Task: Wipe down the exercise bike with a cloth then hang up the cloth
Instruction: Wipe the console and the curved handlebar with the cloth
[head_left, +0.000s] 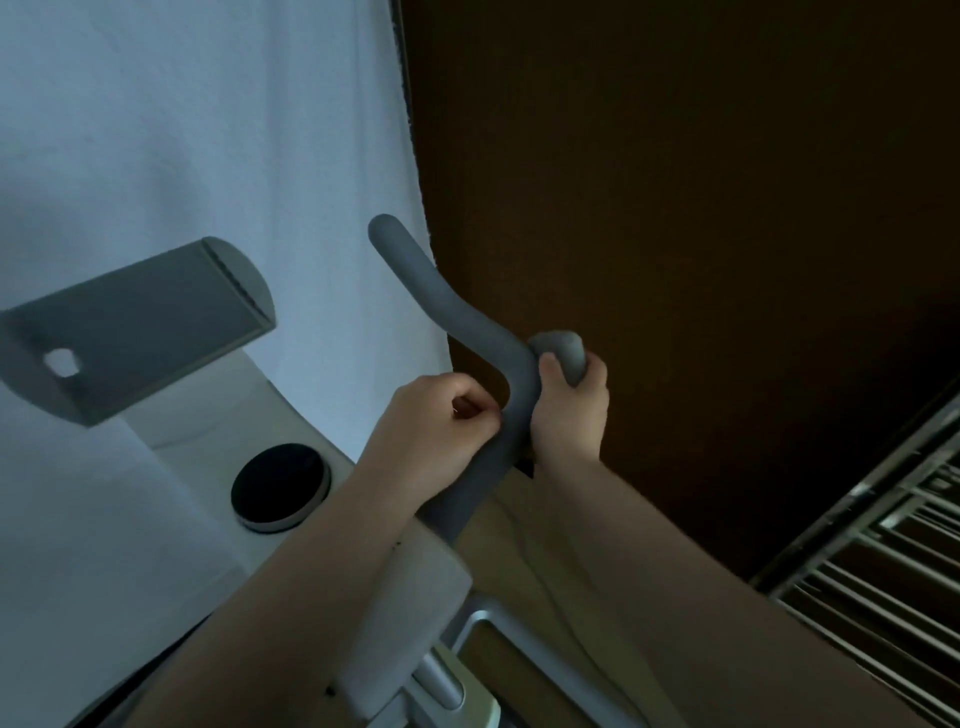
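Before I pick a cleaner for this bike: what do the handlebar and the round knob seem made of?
Handlebar: likely foam or soft rubber over a tube; matte grey, no shine, rounded ends. Knob: probably plastic, with a dull black face and a pale rim; the dim light leaves this open.

obstacles: handlebar (470, 332), console (140, 332), dial (280, 486) | open room: between console and handlebar, before curtain (208, 130)

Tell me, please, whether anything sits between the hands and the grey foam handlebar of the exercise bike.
Nothing visible does. The right hand is wrapped directly around the handlebar near its bend, and the left hand, fingers curled, touches its other side. No cloth shows in either hand.
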